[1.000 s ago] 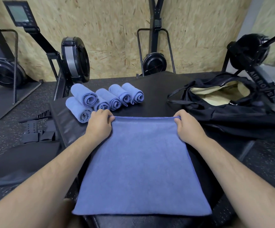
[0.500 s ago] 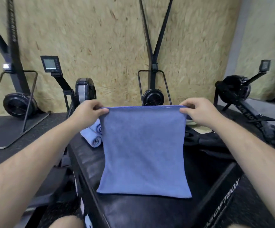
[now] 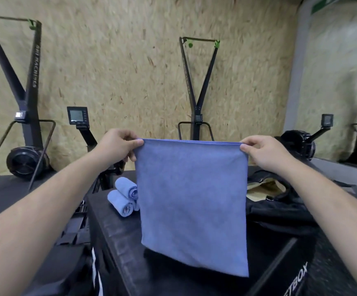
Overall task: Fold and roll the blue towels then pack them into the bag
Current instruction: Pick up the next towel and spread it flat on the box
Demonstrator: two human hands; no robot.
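A blue towel (image 3: 192,201) hangs flat in the air in front of me, folded double. My left hand (image 3: 117,146) pinches its top left corner and my right hand (image 3: 262,152) pinches its top right corner. Its lower edge hangs just over the black padded box (image 3: 120,248). Rolled blue towels (image 3: 123,197) lie on the box at the back left; the hanging towel hides most of them. The black bag (image 3: 280,201) lies open on the right of the box, its pale lining showing.
Black exercise machines stand along the chipboard wall: one at the far left (image 3: 26,116), one behind the towel (image 3: 196,90), another at the right (image 3: 301,144). A small monitor (image 3: 77,115) sits on an arm at the left. Dark floor mats surround the box.
Both hands have lifted the towel off the box by its far corners. It lay flat a second ago and now hangs upright, higher than half a second ago.
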